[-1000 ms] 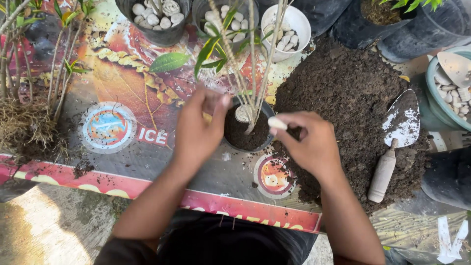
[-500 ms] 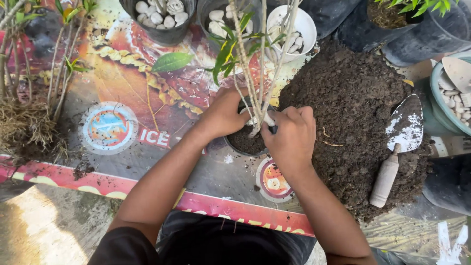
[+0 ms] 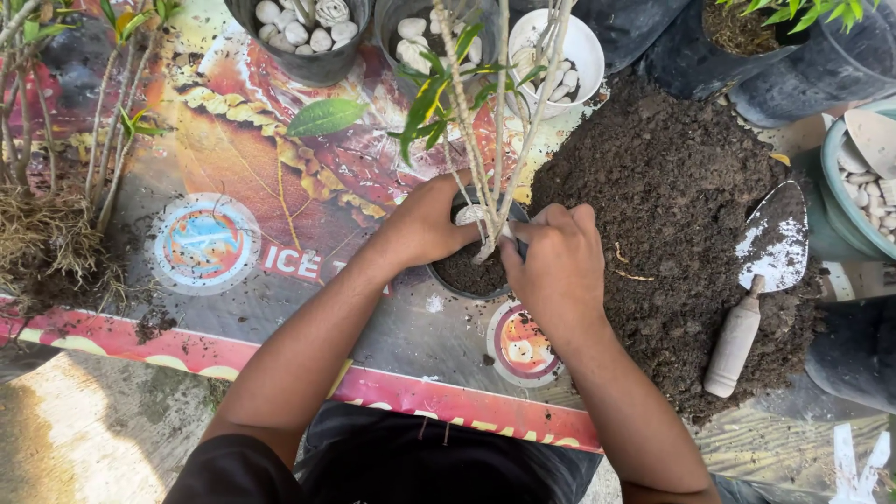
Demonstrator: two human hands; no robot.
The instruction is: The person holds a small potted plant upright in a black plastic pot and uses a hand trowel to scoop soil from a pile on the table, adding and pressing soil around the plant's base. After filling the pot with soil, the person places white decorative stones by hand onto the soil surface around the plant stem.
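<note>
Nearest the camera, two bare forearms are extended over a printed banner sheet [image 3: 280,205] spread on the ground. The left hand [image 3: 425,224] is laid against the left rim of a small dark pot [image 3: 467,273], its fingers curled together over the edge; the fingertips are hidden behind the stems, so what they press on cannot be told. The right hand [image 3: 553,261] is set on the pot's right side, its fingers bent and bunched at the base of the plant, and they appear to be pinching a white pebble [image 3: 471,215] or pressing it onto the soil, though this is partly hidden.

The pot stands near the middle of the sheet, just beside a large soil heap [image 3: 672,215]. It is filled with dark soil close to the rim, and a young plant with thin pale stems [image 3: 495,121] is held upright in it. Only one or two white pebbles can be made out on the surface, so the planting is judged done and the pebble covering barely begun.

To the right, a trowel [image 3: 765,271] with a wooden handle is left lying on the heap. Farther off, two finished pots topped with white pebbles [image 3: 303,28] and a white bowl of pebbles [image 3: 560,56] are seen along the sheet's far edge, and loose rooted seedlings [image 3: 56,187] are laid at the far left.
</note>
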